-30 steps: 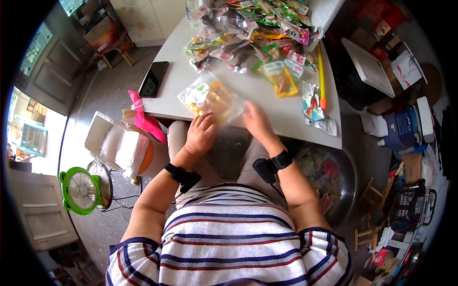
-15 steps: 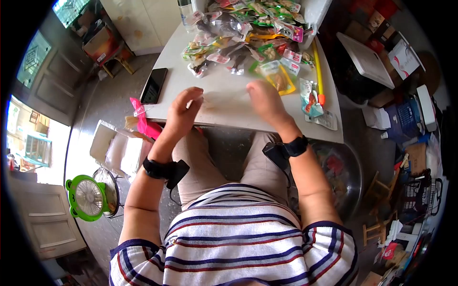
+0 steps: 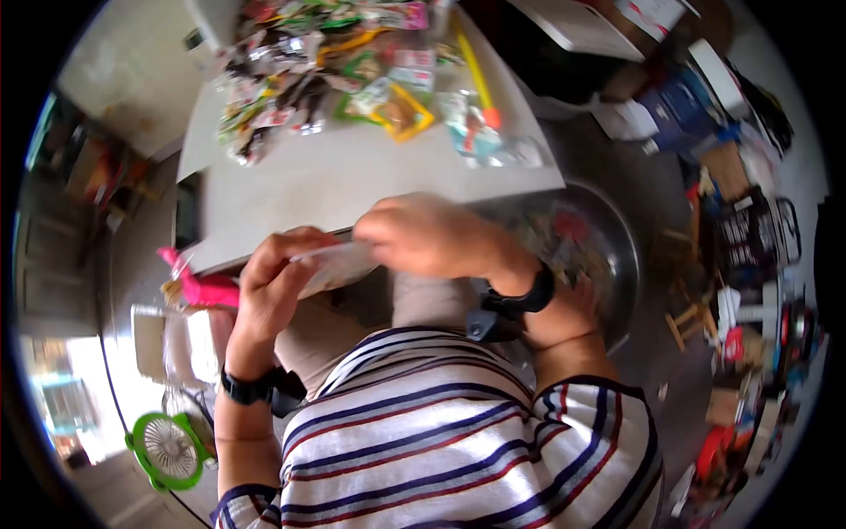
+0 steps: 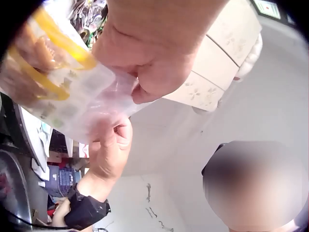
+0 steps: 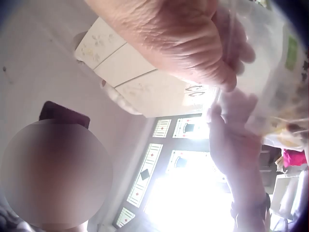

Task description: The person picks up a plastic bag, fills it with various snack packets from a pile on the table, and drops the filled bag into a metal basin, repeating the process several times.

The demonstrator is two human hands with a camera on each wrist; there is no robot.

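Between my two hands hangs a clear plastic bag (image 3: 336, 267), held over my lap at the table's front edge. My left hand (image 3: 275, 280) pinches one side of the bag's top edge with thumb and fingers. At the other side of that edge, my right hand (image 3: 432, 236), slightly blurred, grips the plastic. The left wrist view shows yellow-edged packets (image 4: 46, 50) with brownish food inside the bag, below the grip. In the right wrist view the thumb and fingers of my right hand (image 5: 193, 48) press the film along the top edge.
A pile of small food packets (image 3: 308, 75) covers the back of the white table (image 3: 291, 189). A yellow-edged packet (image 3: 401, 113), a blue-white packet (image 3: 467, 123) and a yellow stick (image 3: 474, 70) lie nearer. A metal basin (image 3: 621, 256) stands at right, a green fan (image 3: 167, 450) at left.
The bag of packets lay on the table under my left hand, then my hands were raised and apart. Now both hands hold its edge closer to my body, and the head view has shifted right.
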